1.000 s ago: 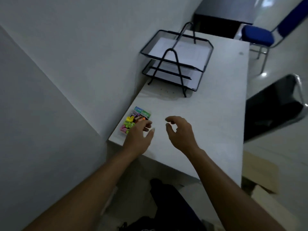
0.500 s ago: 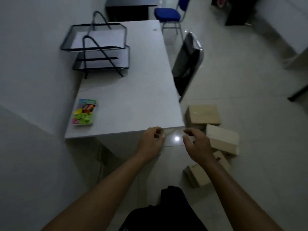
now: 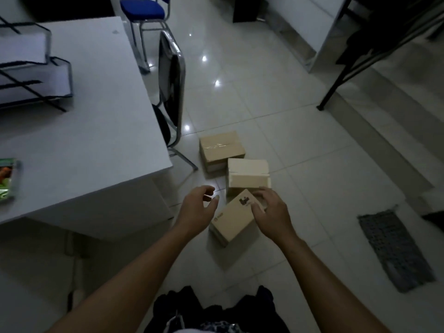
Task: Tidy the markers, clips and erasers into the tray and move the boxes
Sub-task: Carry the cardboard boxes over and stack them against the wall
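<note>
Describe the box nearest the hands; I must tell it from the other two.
The nearest box is a small, pale tan cardboard carton lying flat on the tiled floor, turned diagonally. Its top carries a black printed figure and a logo. Its far end sits by the cream box. The right hand grips that end; the left hand hovers open beside it.

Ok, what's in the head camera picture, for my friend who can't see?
Two hands reach down to three cardboard boxes on the floor; the right hand is over the nearest box, the left hand open beside it. A white desk stands at left.
</note>
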Available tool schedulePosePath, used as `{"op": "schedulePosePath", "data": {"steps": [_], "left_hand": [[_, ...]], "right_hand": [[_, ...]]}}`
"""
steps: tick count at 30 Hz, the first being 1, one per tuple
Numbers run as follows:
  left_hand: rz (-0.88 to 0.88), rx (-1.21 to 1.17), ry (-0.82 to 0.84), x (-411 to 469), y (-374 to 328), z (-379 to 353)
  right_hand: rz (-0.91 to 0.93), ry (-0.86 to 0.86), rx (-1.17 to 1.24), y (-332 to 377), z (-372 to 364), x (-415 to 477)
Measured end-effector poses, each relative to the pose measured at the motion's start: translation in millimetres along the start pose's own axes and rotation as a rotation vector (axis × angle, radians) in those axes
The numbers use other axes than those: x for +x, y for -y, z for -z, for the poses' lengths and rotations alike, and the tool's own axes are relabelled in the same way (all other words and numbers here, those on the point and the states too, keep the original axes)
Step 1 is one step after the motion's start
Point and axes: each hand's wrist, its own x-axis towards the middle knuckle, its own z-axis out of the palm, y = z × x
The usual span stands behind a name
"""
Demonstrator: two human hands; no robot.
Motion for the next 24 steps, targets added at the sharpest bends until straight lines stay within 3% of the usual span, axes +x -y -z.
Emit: {"op": "schedulePosePath", "data": {"steps": [12,24], "left_hand": [[0.246,0.027,-0.093,-7,-50,-126],[0.544,-0.054,-0.115,26,-2,-156]], "right_hand": [[-0.058,0.185,0.007,-116,97,27],[-0.129,0.39,-0.033,-161,52,88]]}}
